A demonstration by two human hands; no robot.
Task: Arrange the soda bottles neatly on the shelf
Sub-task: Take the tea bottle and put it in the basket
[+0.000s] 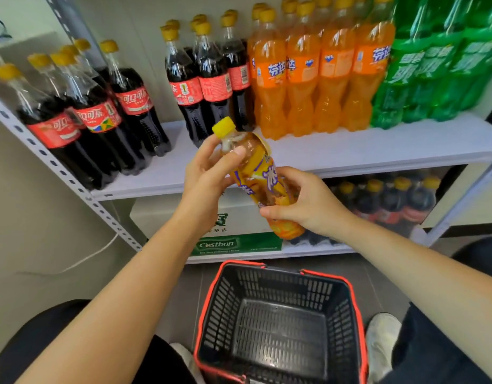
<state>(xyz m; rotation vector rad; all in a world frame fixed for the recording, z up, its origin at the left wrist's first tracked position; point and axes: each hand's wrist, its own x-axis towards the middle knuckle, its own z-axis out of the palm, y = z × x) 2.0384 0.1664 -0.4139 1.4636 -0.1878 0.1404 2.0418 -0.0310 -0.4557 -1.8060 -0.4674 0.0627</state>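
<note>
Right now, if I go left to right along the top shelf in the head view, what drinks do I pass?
left colas → middle colas → orange sodas → green sodas

I see bare shelf point(378, 145) before the orange bottles point(303, 79) and a gap between left cola cluster point(100, 117) and middle cola cluster point(208, 87).

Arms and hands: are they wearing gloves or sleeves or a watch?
No. The left hand and right hand are bare, with no gloves, rings or watch showing. The left forearm and right forearm are bare too, no sleeves in view.
</note>
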